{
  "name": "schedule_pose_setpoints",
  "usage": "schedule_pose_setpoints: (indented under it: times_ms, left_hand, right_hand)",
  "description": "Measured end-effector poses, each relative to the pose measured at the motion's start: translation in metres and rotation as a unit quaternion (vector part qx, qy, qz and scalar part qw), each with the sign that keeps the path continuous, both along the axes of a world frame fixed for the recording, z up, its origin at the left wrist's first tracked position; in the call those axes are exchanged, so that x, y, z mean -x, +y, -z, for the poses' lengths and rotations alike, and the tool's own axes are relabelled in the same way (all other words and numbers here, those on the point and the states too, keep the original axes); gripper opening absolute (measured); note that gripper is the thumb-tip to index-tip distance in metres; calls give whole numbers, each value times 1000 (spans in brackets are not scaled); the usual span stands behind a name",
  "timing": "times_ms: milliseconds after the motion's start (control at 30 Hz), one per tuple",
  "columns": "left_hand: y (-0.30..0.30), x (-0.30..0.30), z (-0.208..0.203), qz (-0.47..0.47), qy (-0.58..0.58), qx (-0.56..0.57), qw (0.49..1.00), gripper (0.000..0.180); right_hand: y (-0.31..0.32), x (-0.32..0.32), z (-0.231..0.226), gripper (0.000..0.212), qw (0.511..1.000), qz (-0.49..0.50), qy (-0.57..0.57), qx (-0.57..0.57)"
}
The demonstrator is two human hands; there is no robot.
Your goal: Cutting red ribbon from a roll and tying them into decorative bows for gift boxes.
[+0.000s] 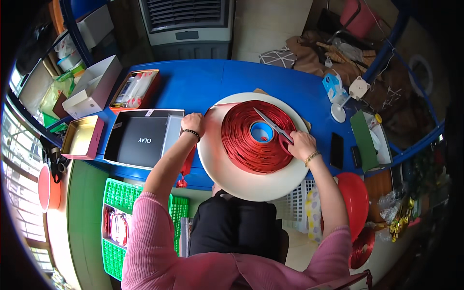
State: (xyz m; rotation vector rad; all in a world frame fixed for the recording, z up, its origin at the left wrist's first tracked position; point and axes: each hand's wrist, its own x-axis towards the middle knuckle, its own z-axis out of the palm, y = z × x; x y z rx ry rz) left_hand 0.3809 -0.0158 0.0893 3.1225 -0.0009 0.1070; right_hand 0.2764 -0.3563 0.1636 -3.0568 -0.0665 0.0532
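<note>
A large coil of red ribbon [237,145], wound flat around a blue core [261,131], lies on a round cream-coloured plate [217,174] at the front of the blue table. My right hand [300,145] is closed around the handles of a pair of scissors [275,124]; their blades point up and left across the coil. At the plate's left rim, my left hand [193,123] is closed on a strip of red ribbon [185,169] that hangs below it past the table's front edge. A thin stretch of ribbon also runs from the coil toward this hand.
An open box with a black inside [137,140] lies left of my left hand, beside a pink box [83,137] and an orange tray [134,89]. Right of the plate are a black phone [337,150], a small white lamp [358,89] and a green box [369,140]. Green crates [121,195] stand below.
</note>
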Motion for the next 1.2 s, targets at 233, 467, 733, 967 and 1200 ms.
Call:
schedule_pose_setpoints:
  times_ms: [233, 467, 733, 967, 1200]
  left_hand:
    - [27, 139, -15, 182, -92, 54, 977, 1]
    - [121, 387, 22, 33, 48, 132, 990, 7]
    - [220, 594, 93, -187, 528, -52, 827, 44]
    - [92, 333, -25, 72, -115, 234, 963, 36]
    - [6, 173, -27, 98, -165, 249, 949, 57]
  right_hand:
    - [-10, 33, -26, 23, 969, 14, 80, -235]
    - [8, 97, 5, 16, 916, 6, -68, -395]
    - [64, 78, 20, 29, 934, -60, -203, -287]
    - [99, 61, 38, 34, 940, -100, -244, -219]
    - [101, 51, 47, 32, 957, -71, -229, -162]
